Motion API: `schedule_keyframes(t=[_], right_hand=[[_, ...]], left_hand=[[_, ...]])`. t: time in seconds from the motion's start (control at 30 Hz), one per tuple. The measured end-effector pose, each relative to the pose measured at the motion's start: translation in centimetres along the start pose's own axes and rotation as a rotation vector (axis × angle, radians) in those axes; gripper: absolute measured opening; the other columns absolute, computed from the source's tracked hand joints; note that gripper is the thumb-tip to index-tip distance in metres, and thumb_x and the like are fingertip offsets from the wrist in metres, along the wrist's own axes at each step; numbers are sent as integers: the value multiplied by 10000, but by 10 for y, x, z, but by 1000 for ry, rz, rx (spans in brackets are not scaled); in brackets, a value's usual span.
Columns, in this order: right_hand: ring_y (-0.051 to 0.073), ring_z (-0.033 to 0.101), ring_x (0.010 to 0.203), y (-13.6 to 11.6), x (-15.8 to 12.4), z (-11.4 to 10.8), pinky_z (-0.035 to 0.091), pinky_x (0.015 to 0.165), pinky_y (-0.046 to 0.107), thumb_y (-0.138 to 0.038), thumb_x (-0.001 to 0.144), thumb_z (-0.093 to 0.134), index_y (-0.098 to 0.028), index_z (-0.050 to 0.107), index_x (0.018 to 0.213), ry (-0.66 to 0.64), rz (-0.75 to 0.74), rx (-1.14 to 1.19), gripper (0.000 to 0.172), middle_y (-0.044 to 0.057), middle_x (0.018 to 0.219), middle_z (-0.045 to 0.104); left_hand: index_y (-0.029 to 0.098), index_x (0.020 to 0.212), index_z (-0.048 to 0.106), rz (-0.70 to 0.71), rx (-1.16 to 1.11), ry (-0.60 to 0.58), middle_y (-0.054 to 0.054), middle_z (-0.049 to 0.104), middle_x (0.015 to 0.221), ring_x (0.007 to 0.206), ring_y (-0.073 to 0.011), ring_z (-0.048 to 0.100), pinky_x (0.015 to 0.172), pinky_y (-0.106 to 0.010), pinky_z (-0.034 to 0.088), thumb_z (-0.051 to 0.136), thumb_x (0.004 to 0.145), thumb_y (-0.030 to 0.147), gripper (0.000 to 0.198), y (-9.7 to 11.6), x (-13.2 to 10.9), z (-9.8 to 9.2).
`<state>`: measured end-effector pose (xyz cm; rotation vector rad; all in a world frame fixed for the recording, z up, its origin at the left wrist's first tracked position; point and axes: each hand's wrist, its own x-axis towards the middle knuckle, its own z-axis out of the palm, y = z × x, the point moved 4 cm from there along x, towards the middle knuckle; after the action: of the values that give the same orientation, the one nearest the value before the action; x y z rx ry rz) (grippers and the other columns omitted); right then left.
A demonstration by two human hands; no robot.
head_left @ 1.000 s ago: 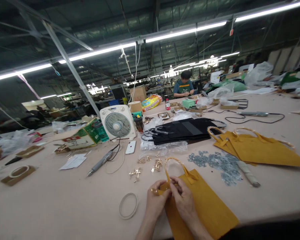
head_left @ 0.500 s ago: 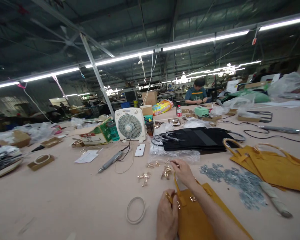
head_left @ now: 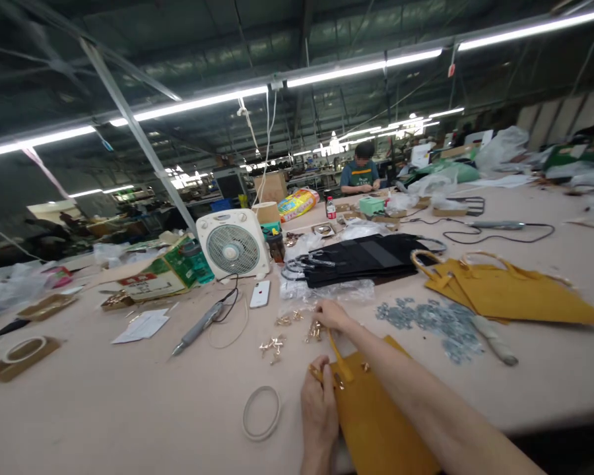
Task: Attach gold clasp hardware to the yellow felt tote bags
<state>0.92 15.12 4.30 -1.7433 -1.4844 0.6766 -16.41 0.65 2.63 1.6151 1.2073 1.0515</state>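
On the pale worktop (head_left: 153, 415), a mustard bag (head_left: 371, 409) lies before you. Your left hand (head_left: 320, 402) has its fingers closed on the top edge; your right hand (head_left: 332, 315) is at small gold fittings (head_left: 314, 332), whether gripping any you cannot tell.

You cannot make out any wording: the print on the carton (head_left: 153, 285), yellow packet (head_left: 299, 203), bottle (head_left: 331, 210) and co-worker's apron (head_left: 361, 177) is too small.

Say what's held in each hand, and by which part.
Left hand: near bag, by its upper left corner. Right hand: at the gold fittings; can't tell if it grips one.
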Motion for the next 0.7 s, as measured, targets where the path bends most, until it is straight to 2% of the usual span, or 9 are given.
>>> schedule_keyframes(t=[0.1,0.17,0.3,0.43,0.57,0.7], right_hand=[[169,653,812,-5,-6,-16,505,820,298,-274,884,707,-182,688,786,117,-58,172,137,24,827,729],[175,649,851,-8,-15,-34,501,835,289,-313,898,660,-191,688,848,212,-101,291,135,31,873,729],[178,652,834,3,-53,-82,536,817,300,-527,905,632,-201,656,957,388,-143,502,331,32,907,704],[182,674,821,36,-116,-122,568,824,329,-668,877,642,-200,626,979,525,-96,637,479,39,893,693],[194,666,764,72,-177,-132,567,739,327,-651,806,761,-182,693,989,501,21,647,508,46,828,709],[214,660,785,98,-210,-121,540,724,322,-598,823,771,-172,746,983,436,79,521,456,58,839,729]], left_hand=[[208,1169,722,-16,6,15,-120,748,1213,1199,-311,654,1072,-404,456,559,957,481,381,-3,2,-1],[197,1206,711,-30,-1,13,-125,737,1247,1229,-311,642,1088,-407,446,555,961,474,401,-5,3,-2],[201,1223,705,-58,-1,44,-127,730,1279,1260,-330,630,1113,-434,437,586,934,500,432,-7,5,-5],[209,1241,688,-49,32,95,-119,726,1292,1273,-346,623,1133,-494,430,564,934,541,469,-11,8,-7],[226,1279,653,-50,-58,186,-105,713,1324,1283,-319,629,1151,-489,431,583,941,529,459,-17,5,-9],[242,1319,609,-19,-81,386,-96,710,1298,1193,-290,676,1068,-457,510,638,921,451,450,-10,5,-18]])
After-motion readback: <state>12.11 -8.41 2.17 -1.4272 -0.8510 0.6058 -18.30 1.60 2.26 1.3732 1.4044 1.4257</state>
